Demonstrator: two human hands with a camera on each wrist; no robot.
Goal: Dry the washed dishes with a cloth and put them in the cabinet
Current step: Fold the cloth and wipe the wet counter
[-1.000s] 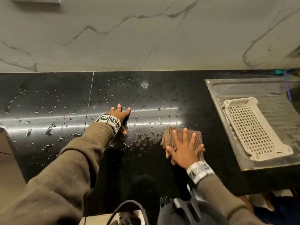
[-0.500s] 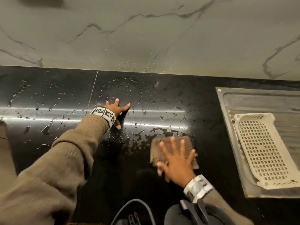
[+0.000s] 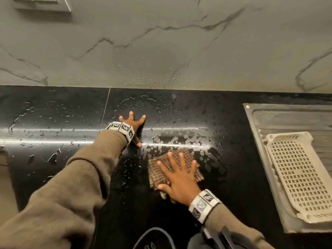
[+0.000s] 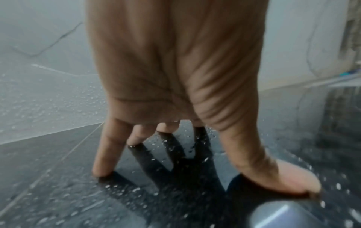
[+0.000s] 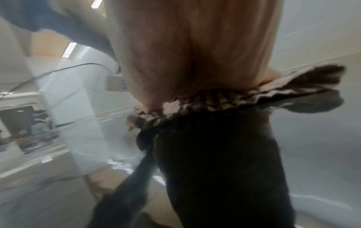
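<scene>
The left hand (image 3: 133,125) makes no grip: its fingers (image 4: 105,154) spread straight, propped on the wet, glossy black stone tabletop (image 3: 53,123). To its right, the right hand (image 3: 179,177) presses flat, fingers straight, on the brown checked cloth (image 3: 158,171), which has slid nearer the front edge since a second ago, leaving a wiped patch. Farther right, the cream perforated plastic tray (image 3: 296,177) lies on the steel drainboard (image 3: 260,126). No dishes show, so drying them looks finished.
</scene>
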